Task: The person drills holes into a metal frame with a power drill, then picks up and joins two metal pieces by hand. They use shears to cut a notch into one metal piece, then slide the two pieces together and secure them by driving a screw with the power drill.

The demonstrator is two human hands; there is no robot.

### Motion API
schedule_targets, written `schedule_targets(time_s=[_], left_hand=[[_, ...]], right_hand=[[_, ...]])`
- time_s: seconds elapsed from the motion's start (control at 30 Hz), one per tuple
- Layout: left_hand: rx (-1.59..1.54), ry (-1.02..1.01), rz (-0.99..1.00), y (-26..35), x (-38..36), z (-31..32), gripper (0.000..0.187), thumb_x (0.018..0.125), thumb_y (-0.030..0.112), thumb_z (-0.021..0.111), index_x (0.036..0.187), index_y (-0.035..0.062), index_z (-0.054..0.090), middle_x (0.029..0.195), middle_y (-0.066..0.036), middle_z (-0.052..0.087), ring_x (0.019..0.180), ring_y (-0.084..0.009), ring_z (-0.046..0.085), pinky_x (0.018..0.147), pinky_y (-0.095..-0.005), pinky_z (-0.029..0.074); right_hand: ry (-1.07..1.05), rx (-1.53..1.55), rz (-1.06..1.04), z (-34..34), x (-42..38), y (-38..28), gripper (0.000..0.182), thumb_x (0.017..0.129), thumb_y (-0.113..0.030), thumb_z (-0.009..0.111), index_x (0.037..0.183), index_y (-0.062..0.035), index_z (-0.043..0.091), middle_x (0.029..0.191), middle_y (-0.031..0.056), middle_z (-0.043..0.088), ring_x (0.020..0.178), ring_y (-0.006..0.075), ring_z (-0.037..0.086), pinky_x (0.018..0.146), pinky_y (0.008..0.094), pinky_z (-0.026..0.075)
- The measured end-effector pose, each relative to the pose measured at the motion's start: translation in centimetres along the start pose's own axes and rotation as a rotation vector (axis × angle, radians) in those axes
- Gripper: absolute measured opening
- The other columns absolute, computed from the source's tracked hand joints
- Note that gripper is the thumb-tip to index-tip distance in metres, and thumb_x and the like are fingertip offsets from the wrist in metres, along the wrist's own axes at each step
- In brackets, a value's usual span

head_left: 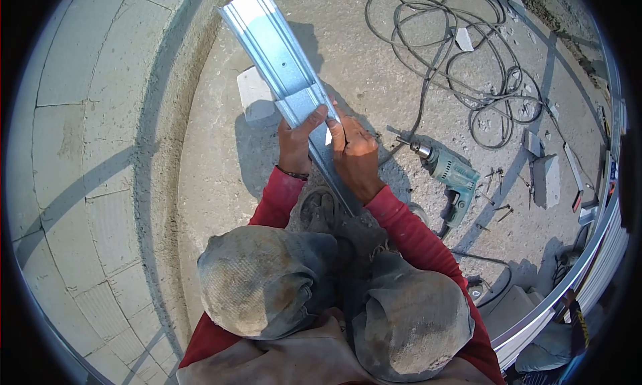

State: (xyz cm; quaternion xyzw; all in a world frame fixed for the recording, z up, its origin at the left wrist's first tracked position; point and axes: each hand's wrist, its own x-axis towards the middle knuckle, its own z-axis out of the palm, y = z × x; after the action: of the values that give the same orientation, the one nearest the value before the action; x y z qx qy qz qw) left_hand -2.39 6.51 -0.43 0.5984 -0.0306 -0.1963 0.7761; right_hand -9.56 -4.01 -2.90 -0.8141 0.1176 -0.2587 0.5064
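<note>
A shiny galvanised metal channel slants up and away from between my knees, over the concrete floor. A shorter metal section seems to overlap it near my hands. My left hand is closed round the channel's left side, its thumb pressed on the upper face. Against the right edge my right hand is closed, thumb and fingers gripping the metal. A small white patch shows between the hands; I cannot make out what it is. The channel's lower end runs into shadow near my shoes.
A green corded drill lies to the right, several screws or anchors beside it. Coiled black cable spreads beyond. A pale block sits under the channel, another block far right. A block wall curves along the left.
</note>
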Motion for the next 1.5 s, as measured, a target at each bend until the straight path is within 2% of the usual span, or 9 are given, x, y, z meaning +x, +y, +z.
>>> schedule_targets(time_s=[0.07,0.17,0.23,0.33,0.47,0.67,0.73,1.13,1.5], left_hand=[[0.026,-0.017,0.007,-0.5,0.1,-0.6,0.037,0.096,0.015,0.068,0.128,-0.0026,0.061,0.122,-0.013,0.068,0.11,-0.0227,0.066,0.1,-0.0367,0.051],[0.077,-0.012,-0.01,-0.6,0.1,-1.0,0.037,0.095,0.015,0.069,0.126,-0.0024,0.061,0.12,-0.013,0.068,0.109,-0.0229,0.066,0.098,-0.0363,0.052],[0.015,0.011,-0.003,-0.5,0.3,-1.1,0.038,0.094,0.016,0.069,0.127,-0.0022,0.06,0.118,-0.014,0.068,0.107,-0.0234,0.067,0.092,-0.0357,0.055],[-0.09,0.037,0.009,0.6,0.8,-1.7,0.039,0.093,0.016,0.073,0.125,-0.0034,0.063,0.115,-0.015,0.07,0.104,-0.0244,0.069,0.089,-0.0369,0.057],[-0.148,0.046,-0.052,0.9,1.0,-2.3,0.04,0.093,0.017,0.073,0.126,-0.0034,0.061,0.115,-0.017,0.07,0.102,-0.0242,0.069,0.086,-0.0368,0.059],[-0.078,-0.056,-0.095,-1.0,0.1,-1.9,0.048,0.095,0.019,0.071,0.134,-0.0027,0.053,0.127,-0.018,0.063,0.117,-0.029,0.064,0.096,-0.0423,0.057],[-0.056,-0.052,-0.106,-0.9,-0.2,-1.3,0.05,0.095,0.019,0.071,0.135,-0.0027,0.052,0.13,-0.019,0.062,0.12,-0.03,0.063,0.097,-0.0427,0.057],[-0.056,-0.092,-0.07,-1.1,-0.2,-1.2,0.051,0.094,0.016,0.07,0.137,-0.0019,0.051,0.133,-0.018,0.061,0.125,-0.0285,0.06,0.1,-0.0419,0.054],[-0.018,-0.041,-0.075,-0.9,-0.2,-2.2,0.048,0.093,0.014,0.071,0.135,-0.002,0.055,0.126,-0.016,0.066,0.117,-0.0253,0.064,0.097,-0.0386,0.054]], right_hand=[[-0.04,0.028,0.048,-0.1,0.0,-0.1,0.039,0.101,-0.022,0.061,0.133,-0.0004,0.063,0.095,0.0215,0.07,0.081,0.0328,0.07,0.073,0.0392,0.056],[-0.12,0.196,0.158,0.0,-0.4,0.5,0.04,0.105,-0.027,0.058,0.131,0.0022,0.062,0.098,0.018,0.07,0.087,0.0211,0.069,0.076,0.0346,0.054],[-0.15,0.513,0.261,0.3,-1.2,0.9,0.043,0.103,-0.032,0.061,0.13,0.0021,0.058,0.106,0.0162,0.07,0.095,0.0186,0.067,0.081,0.0328,0.053],[-0.173,0.385,0.239,0.3,-2.9,1.4,0.053,0.099,-0.04,0.065,0.13,0.0011,0.052,0.105,0.0206,0.069,0.095,0.03,0.07,0.083,0.0397,0.053],[-0.288,0.282,0.265,-0.6,-3.0,1.4,0.054,0.099,-0.045,0.064,0.125,0.0011,0.056,0.104,0.0201,0.07,0.095,0.0291,0.07,0.083,0.0382,0.054],[-0.404,0.275,0.363,-1.6,-0.5,1.3,0.049,0.101,-0.047,0.06,0.105,0.0022,0.061,0.078,0.0162,0.063,0.073,0.0246,0.063,0.069,0.0376,0.049],[-0.287,0.294,0.365,-1.1,-1.1,1.2,0.049,0.102,-0.047,0.06,0.098,0.0024,0.06,0.069,0.0118,0.055,0.064,0.02,0.055,0.063,0.0369,0.044],[-0.212,0.569,0.398,-0.1,-1.9,1.8,0.048,0.102,-0.043,0.062,0.112,0.0035,0.066,0.078,0.0013,0.058,0.074,0.0096,0.05,0.066,0.0295,0.042],[-0.325,0.571,0.437,-0.6,-1.8,1.4,0.049,0.102,-0.044,0.062,0.118,0.0026,0.064,0.088,0.0027,0.061,0.078,0.0101,0.052,0.071,0.0285,0.044]])
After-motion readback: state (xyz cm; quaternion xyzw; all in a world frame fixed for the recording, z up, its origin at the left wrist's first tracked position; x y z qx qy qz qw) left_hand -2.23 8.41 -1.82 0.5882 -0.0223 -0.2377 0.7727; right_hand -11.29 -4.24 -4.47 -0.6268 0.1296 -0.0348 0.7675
